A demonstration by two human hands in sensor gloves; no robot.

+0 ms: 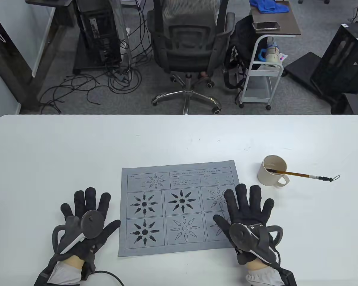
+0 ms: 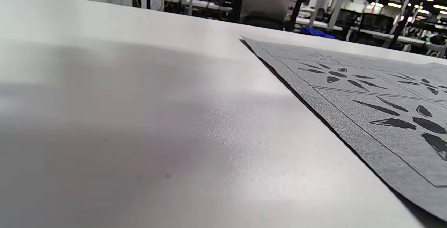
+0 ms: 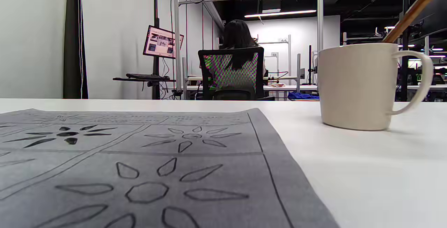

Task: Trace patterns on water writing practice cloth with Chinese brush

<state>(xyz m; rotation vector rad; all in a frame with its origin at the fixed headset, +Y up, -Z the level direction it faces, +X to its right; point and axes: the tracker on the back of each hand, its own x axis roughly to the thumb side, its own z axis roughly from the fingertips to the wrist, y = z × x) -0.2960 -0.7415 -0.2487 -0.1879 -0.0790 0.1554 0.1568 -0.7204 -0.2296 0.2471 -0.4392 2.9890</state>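
Both grips lie flat and spread, holding nothing: left hand on the worktop lower left; right hand pinning the cloth centre; brush soaks in the mug, right.

1. Table view: we look steeply down on the table, far edge uppermost.
2. Left wrist view: we sit low, skimming the cloth from its left edge.
3. Right wrist view: equally low, facing cloth and mug, both shared with the overhead.

Mug with brush blocks right; left table open.
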